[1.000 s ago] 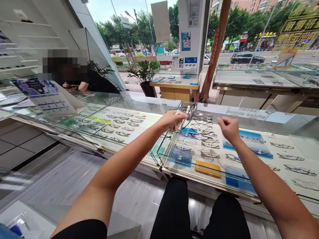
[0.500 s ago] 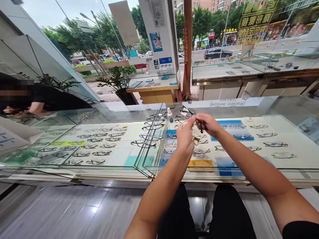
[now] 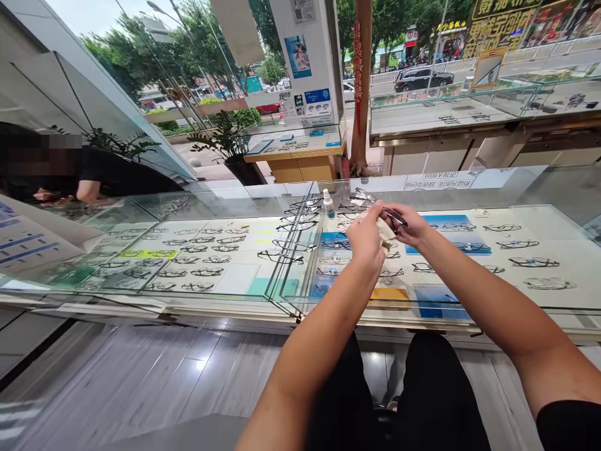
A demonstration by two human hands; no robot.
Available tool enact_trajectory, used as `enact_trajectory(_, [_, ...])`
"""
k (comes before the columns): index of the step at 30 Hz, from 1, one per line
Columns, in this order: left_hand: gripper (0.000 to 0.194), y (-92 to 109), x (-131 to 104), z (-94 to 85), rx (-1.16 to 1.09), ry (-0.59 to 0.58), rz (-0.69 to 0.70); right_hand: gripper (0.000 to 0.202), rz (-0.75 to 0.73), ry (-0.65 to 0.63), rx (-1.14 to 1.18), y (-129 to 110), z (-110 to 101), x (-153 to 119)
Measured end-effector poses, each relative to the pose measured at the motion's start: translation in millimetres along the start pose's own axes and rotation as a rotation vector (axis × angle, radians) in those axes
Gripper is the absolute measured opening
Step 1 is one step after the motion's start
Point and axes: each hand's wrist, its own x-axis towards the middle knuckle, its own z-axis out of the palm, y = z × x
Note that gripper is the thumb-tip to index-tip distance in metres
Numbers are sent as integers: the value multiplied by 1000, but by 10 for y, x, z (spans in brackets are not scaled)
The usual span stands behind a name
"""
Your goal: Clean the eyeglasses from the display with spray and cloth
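Observation:
Above the right part of the glass display case, my left hand [image 3: 366,237] is closed on a pale cloth [image 3: 385,230], part of which hangs below its fingers. My right hand [image 3: 410,224] is closed round a dark-framed pair of glasses [image 3: 395,217], close against the cloth. The hands nearly touch, and the left one hides part of the cloth. Just left of them a small white spray bottle [image 3: 328,205] stands upright on the glass top. Several loose glasses [image 3: 297,223] lie on the glass left of the bottle.
Rows of glasses lie inside the glass case [image 3: 235,293], on white, blue and yellow sheets. At the far left a person [image 3: 94,172] in black leans over the counter, behind a white printed board [image 3: 37,235]. A potted plant [image 3: 230,147] and another counter [image 3: 432,125] stand beyond.
The view has shifted, so the case and hands appear further right. My right hand has turned the glasses, and their dark frame now points to the right.

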Motion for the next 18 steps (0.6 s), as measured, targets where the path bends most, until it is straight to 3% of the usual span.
enact_trajectory(3, [38, 108, -44, -78, -7, -10, 13, 43, -112, -29, -85, 2, -15, -25])
enact_trajectory(5, [35, 255, -65, -202, 150, -43, 57, 47, -193, -100, -186, -5, -10, -54])
enact_trajectory(9, [24, 733, 44, -584, 625, -174, 227, 55, -262, -213, -376, 6, 21, -99])
enact_trajectory(12, [10, 1201, 279, -936, 1085, -364, 435, 61, -271, -188, -433, 32, -2, -81])
enact_trajectory(15, [7, 1599, 542, -1295, 1479, -400, 574, 61, -265, -90, -468, 47, -80, -28])
enact_trajectory(18, [9, 1778, 735, -1599, 1800, -378, 622, 61, -248, -28, -498, 62, -159, 25])
